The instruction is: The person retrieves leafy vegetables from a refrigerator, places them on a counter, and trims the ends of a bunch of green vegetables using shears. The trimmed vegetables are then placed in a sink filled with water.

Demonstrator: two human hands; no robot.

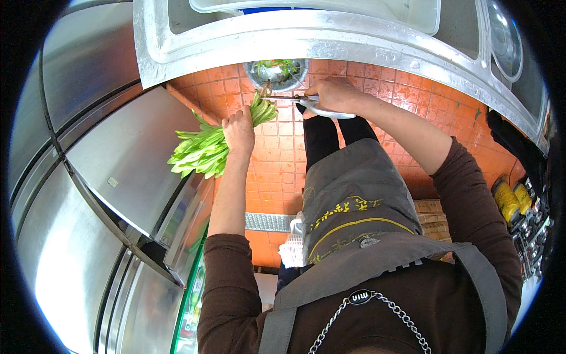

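My left hand [239, 131] grips a bunch of leafy green vegetables [201, 152] around the stalks. The leaves hang towards the left, while the root ends point up towards the sink side. My right hand [338, 95] holds scissors [318, 106] with pale grey handles. Their blades lie across the stalks near the brownish roots [266, 86]; whether they are fully closed is too small to tell. Just beyond the roots, a round bin [305, 79] on the floor holds green and reddish plant scraps [278, 68] and some clear plastic.
A metal sink [309, 42] with a translucent plastic tub [398, 15] spans the far side, above the bin. Stainless steel cabinets [132, 146] line the left. Orange floor tiles [274, 168] look wet. A white plastic basket [292, 250] stands by my legs, near a metal drain grate [267, 222].
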